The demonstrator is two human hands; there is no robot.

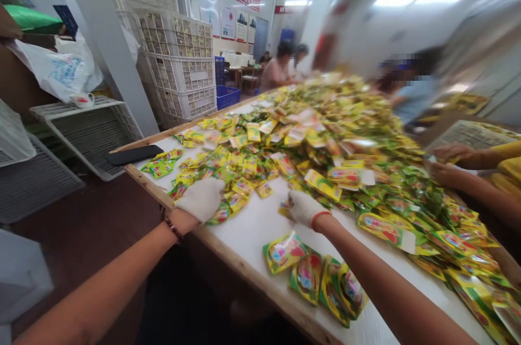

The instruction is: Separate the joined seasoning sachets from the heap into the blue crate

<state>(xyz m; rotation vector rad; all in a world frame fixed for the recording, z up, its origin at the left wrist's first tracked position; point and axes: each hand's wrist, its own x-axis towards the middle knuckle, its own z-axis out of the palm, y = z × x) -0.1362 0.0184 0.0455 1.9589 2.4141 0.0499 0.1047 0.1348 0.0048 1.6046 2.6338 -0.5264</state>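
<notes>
head cam | we look forward and down from our head, standing at the desk [260, 225] near edge | close over it, facing its far end | single view

wall posters [236, 22] and sachets [321, 182] printed, nothing legible

Two gloved hands of the wearer are seen, a left hand [200, 198] and a right hand [303, 208]. Two more hands of a co-worker [451, 160] are counted at the right edge. Four sachets [313, 277] are laid in a row near the table's [252, 225] front edge; the sachets in the heap [345, 133] are too many to be counted. One black phone [134, 154] is seen. At least three white crates [181, 71] are stacked behind.
</notes>
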